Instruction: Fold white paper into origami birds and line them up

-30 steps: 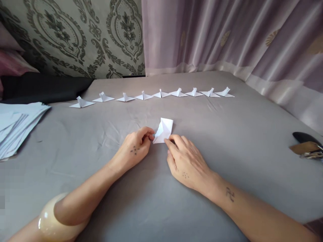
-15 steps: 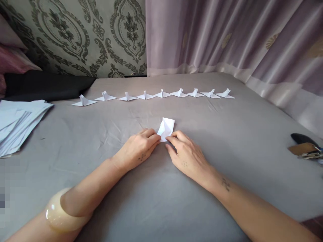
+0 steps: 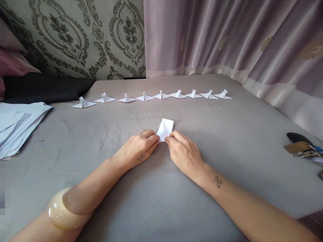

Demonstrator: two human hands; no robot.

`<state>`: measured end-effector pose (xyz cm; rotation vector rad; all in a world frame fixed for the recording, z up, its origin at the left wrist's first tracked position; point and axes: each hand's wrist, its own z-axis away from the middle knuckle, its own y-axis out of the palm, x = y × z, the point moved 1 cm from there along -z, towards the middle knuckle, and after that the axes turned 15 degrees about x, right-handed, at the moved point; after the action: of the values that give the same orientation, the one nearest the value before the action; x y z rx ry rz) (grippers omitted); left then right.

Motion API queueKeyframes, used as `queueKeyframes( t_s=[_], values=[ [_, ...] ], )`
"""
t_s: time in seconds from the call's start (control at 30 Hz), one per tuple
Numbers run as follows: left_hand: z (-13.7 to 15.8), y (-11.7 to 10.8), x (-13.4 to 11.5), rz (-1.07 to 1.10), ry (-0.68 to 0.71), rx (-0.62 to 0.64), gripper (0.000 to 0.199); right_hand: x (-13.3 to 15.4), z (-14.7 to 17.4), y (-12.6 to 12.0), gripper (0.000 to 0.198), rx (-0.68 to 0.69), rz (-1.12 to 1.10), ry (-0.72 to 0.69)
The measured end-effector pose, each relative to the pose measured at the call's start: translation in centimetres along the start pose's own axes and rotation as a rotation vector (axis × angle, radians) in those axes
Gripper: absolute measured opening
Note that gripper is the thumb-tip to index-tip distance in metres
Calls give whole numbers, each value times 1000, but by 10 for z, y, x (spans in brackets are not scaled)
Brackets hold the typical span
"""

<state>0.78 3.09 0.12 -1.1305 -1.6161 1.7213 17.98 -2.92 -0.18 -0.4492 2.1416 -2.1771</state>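
A small folded piece of white paper [image 3: 166, 127] lies on the grey sheet in the middle of the view, a crease running down its face. My left hand [image 3: 142, 144] pinches its lower left corner, fingers pressed together. At the lower right corner my right hand [image 3: 183, 148] is closed on the paper too, thumb and forefinger at the edge. The fingertips hide both bottom corners. Beyond the hands, several folded white paper birds [image 3: 160, 95] stand in a row across the sheet.
On the left lies a stack of white paper sheets [image 3: 22, 127], with a black cloth [image 3: 47, 86] behind it. Keys with a brown tag [image 3: 297, 147] rest at the right edge. A purple curtain [image 3: 196, 37] and patterned wall [image 3: 88, 40] bound the grey sheet [image 3: 161, 201].
My right hand's thumb and fingers have closed together on the paper's lower right corner, the hand shifting slightly left. My left hand stays in place. The view has moved a little.
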Motion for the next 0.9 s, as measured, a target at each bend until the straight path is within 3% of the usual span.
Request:
queueKeyframes(
  t_s=[0.53, 0.77, 0.9],
  values=[
    [4, -1, 4, -157, 83, -39, 27, 1, -2, -1, 25, 14, -16, 52],
    [4, -2, 10, 63, -48, -13, 17, -1, -1, 2, 24, -2, -32, 56],
    [4, -2, 7, 51, -34, -32, 17, -3, -2, 3, 25, -11, -66, 54]
  ],
)
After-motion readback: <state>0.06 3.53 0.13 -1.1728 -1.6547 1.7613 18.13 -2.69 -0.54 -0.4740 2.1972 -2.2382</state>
